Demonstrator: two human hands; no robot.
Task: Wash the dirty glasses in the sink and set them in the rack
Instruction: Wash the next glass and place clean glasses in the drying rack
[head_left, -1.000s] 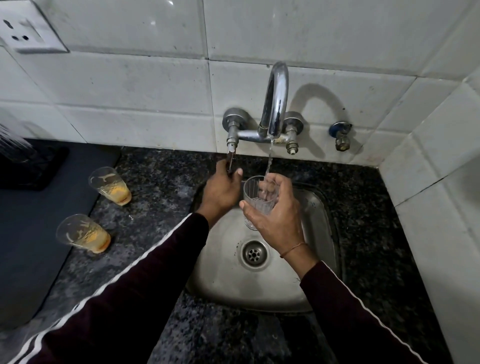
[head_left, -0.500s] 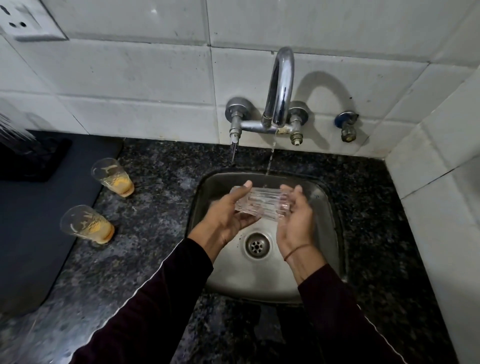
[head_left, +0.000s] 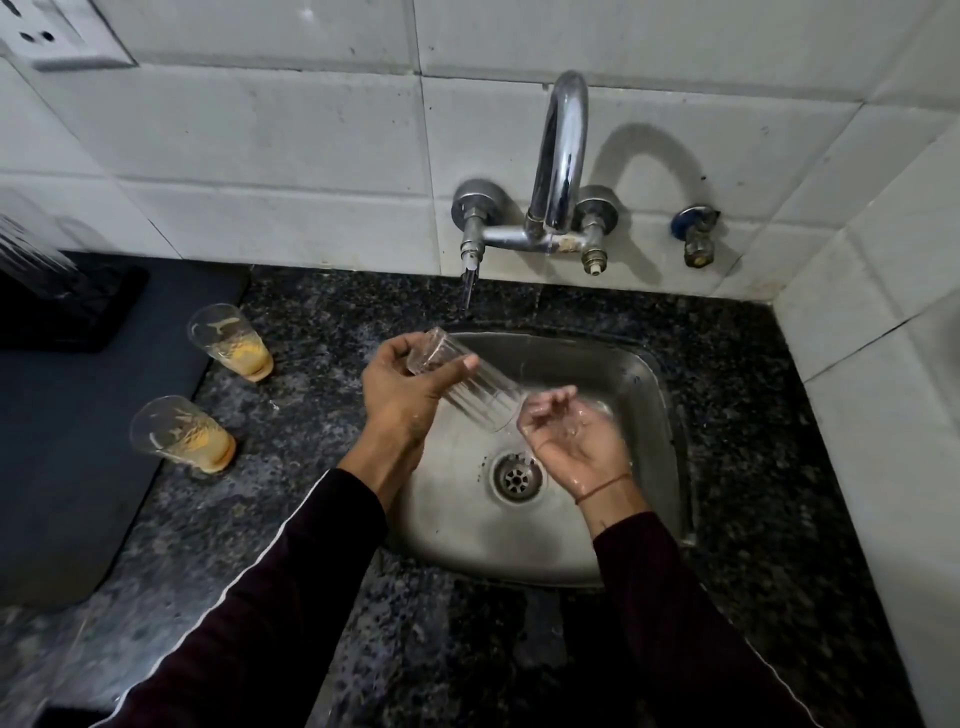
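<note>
The left hand (head_left: 402, 392) now grips the ribbed clear glass (head_left: 470, 384) alone by its base end, tilted with the mouth down over the steel sink (head_left: 644, 395), while the right hand (head_left: 569, 436) has let go and hangs open and wet just beside the mouth; half a second ago both hands held it level. I judge the rinse is finished and this glass, which looks empty, goes next to the rack. Two glasses with orange residue (head_left: 231, 340) (head_left: 182, 434) wait unwashed on the granite counter (head_left: 322, 457).
</note>
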